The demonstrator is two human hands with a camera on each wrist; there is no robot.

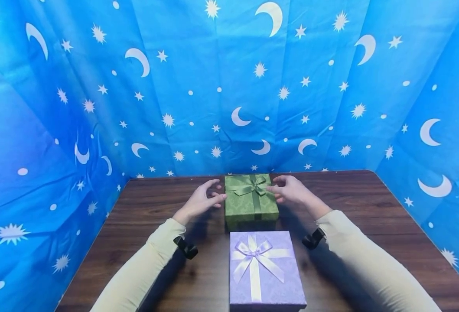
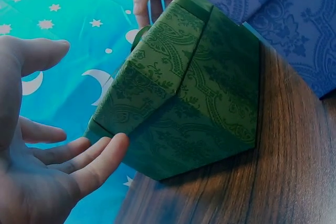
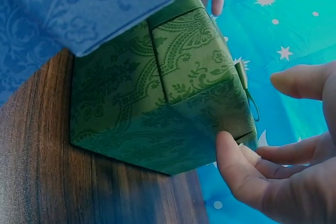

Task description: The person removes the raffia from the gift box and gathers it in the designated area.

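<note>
A green gift box with a paisley pattern and a green ribbon bow on its lid stands near the back of the table. To its left is my left hand, fingers spread and slightly bent, fingertips right at the box's side. My right hand stands at the opposite side in much the same pose, its thumb by the lid's edge. In both wrist views the lid sits on the box, and the fingertips lie close along the lid's side. Neither hand's fingers curl round anything.
A lilac gift box with a pale satin bow stands in front of the green one, nearer me. Both are on a dark wood table. A blue cloth with moons and stars hangs behind and at both sides.
</note>
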